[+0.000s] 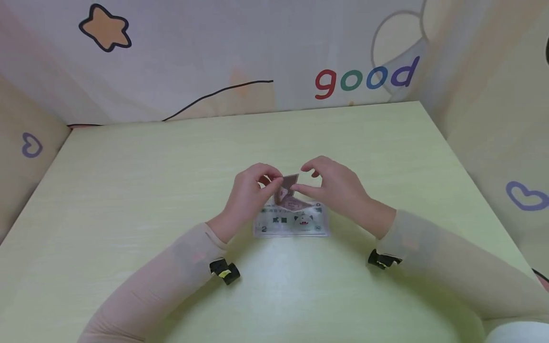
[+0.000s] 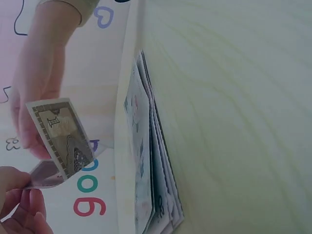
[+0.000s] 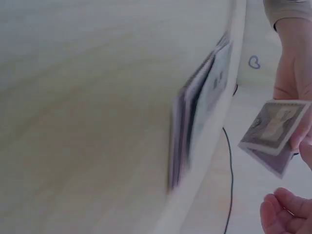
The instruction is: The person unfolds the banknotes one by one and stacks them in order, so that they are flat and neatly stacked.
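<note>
In the head view my left hand (image 1: 253,190) pinches a folded brownish banknote (image 1: 290,182) between thumb and fingers. The note's raised flap shows a printed border and picture in the left wrist view, where the note (image 2: 66,139) stands off the table. Close on its other side is my right hand (image 1: 334,183), thumb and fingers spread apart. Its thumb tip is by the note's edge; whether it touches I cannot tell. Below both hands lies a stack of pale banknotes (image 1: 291,225), the top one printed with a 2 and a cartoon face.
The pale green table (image 1: 150,190) extends around the stack. Behind it hangs a printed curtain (image 1: 193,57) with a star and the word good. Small black devices sit at both wrists. A white rounded object (image 1: 519,333) shows at the bottom right corner.
</note>
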`<state>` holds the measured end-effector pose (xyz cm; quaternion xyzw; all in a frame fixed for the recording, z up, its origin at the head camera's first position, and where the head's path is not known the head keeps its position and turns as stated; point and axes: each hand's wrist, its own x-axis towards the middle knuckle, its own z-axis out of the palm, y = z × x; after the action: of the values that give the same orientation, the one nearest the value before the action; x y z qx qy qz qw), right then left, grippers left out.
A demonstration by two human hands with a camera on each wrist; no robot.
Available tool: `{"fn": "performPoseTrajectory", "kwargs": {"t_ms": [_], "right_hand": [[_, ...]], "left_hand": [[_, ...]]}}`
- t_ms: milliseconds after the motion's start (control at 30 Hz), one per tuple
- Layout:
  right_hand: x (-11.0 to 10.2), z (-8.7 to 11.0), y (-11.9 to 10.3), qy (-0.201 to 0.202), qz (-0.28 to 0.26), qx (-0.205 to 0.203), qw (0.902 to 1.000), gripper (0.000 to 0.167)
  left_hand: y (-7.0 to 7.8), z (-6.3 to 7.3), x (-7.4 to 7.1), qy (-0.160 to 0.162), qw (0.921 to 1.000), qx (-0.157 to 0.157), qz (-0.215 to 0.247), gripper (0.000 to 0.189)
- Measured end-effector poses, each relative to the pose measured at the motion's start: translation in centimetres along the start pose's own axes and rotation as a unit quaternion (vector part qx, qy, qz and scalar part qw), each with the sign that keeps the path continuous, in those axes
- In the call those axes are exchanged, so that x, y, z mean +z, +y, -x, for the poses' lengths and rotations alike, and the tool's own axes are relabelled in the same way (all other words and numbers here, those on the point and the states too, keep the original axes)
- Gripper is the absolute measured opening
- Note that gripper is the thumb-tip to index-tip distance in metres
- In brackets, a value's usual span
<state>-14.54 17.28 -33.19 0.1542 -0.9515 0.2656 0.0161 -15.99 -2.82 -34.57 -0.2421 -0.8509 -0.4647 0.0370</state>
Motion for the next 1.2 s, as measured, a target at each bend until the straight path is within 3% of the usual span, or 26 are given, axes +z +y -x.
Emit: {"fn": "performPoseTrajectory", "kwargs": {"t_ms": [67, 233, 433, 633, 900, 1033, 1133, 1200], "right_hand": [[-0.2, 0.2, -0.5, -0.002, 0.053, 0.003, 0.9986, 0.048], [-0.3, 0.6, -1.3, -0.027, 0.149, -0.035, 0.9878, 0.057], [0.4, 0.9, -1.3, -0.062, 0.209, -0.057, 0.9742, 0.06], [0.8, 1.2, -0.9, -0.056, 0.214, -0.087, 0.9713, 0.057], [0.7, 1.1, -0.6, -0.103, 0.163, -0.018, 0.9811, 0.065], [0.6, 1.2, -0.5, -0.103, 0.134, -0.013, 0.9854, 0.065], [0.4, 1.3, -0.3, -0.096, 0.129, -0.018, 0.9868, 0.064], [0.4, 1.4, -0.2, -0.096, 0.137, -0.027, 0.9856, 0.062]], "left_hand": [[0.0, 0.1, 0.0, 0.014, 0.9999, -0.002, 0.0, 0.007], [-0.1, 0.2, 0.1, 0.037, 0.9993, 0.011, 0.002, 0.007], [-0.2, 0.2, 0.3, 0.044, 0.9987, 0.016, 0.019, 0.007], [-0.1, 0.5, 0.3, 0.056, 0.9968, 0.007, 0.057, 0.005], [-0.5, 1.3, 0.0, 0.03, 0.9919, -0.046, 0.115, 0.015], [-0.8, 1.7, -0.4, 0.01, 0.9959, -0.058, 0.069, 0.028], [-0.9, 1.9, -0.8, -0.012, 0.9993, -0.02, -0.031, 0.04], [-1.0, 2.0, -1.0, -0.028, 0.9914, 0.027, -0.125, 0.047]]}}
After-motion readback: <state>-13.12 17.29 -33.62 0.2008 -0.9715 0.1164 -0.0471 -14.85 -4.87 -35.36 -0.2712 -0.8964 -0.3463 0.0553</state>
